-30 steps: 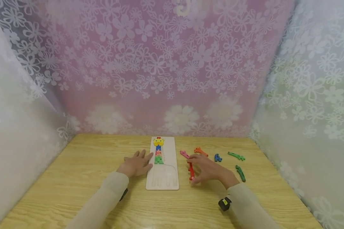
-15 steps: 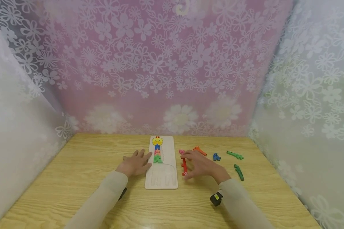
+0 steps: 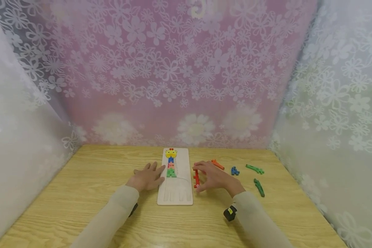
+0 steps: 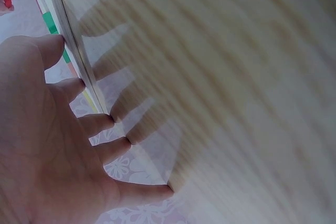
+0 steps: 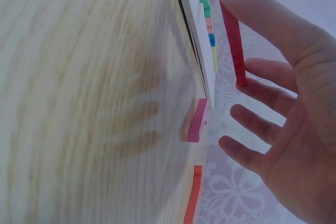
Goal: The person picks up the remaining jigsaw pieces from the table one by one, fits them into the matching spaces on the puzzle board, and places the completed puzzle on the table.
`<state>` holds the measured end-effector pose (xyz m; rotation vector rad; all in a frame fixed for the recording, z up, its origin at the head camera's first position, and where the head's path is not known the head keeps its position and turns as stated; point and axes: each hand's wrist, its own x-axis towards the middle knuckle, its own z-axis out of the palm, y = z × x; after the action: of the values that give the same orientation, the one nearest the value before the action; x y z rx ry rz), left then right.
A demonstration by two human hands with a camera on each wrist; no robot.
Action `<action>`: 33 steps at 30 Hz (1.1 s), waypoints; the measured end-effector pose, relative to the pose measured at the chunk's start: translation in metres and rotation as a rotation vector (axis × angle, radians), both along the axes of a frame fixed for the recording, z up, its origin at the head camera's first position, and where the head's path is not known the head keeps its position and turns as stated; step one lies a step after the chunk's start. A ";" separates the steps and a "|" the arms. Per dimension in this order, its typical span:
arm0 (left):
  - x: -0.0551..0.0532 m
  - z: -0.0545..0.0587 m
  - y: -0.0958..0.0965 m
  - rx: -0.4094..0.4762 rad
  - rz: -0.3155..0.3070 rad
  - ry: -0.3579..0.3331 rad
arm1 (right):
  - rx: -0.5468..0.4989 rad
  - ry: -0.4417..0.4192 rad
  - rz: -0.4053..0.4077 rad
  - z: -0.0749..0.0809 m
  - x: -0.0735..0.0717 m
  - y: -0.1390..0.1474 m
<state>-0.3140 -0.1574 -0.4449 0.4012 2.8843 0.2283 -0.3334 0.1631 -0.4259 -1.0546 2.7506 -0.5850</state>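
Observation:
A pale wooden puzzle board [image 3: 183, 160] lies mid-table, a yellow giraffe head [image 3: 171, 154] and blue, pink-orange and green neck pieces [image 3: 171, 173] set in its recess. My left hand [image 3: 145, 177] has its fingers spread, its thumb and some fingertips touching the board's left edge. Between thumb and fingertips, my right hand [image 3: 215, 176] pinches a long red puzzle piece [image 5: 233, 40] by its two ends. That piece is off the table, just right of the board. The lower body and leg recesses show bare wood.
A pink piece [image 5: 198, 121], mostly hidden by the hand in the head view, lies on the table. Farther right are an orange piece [image 3: 218, 164], a blue piece [image 3: 235, 171], a light green piece [image 3: 255, 168] and a dark green piece [image 3: 259, 187]. Flowered curtains surround the table.
My right hand has moved left with the red piece, from the loose pieces towards the board's right edge. My left hand has stayed at the board's left edge.

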 end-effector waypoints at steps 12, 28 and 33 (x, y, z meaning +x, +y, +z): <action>0.004 0.002 0.000 -0.007 -0.005 0.009 | -0.003 0.030 0.010 0.003 -0.005 -0.013; 0.002 0.003 -0.001 -0.012 -0.006 0.000 | -0.003 -0.025 -0.020 0.004 -0.015 -0.030; 0.002 0.002 -0.001 -0.018 -0.005 0.002 | -0.016 -0.027 -0.008 0.003 -0.020 -0.031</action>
<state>-0.3118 -0.1581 -0.4425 0.4058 2.8848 0.2012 -0.3539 0.1321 -0.4229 -1.0313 2.7332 -0.6188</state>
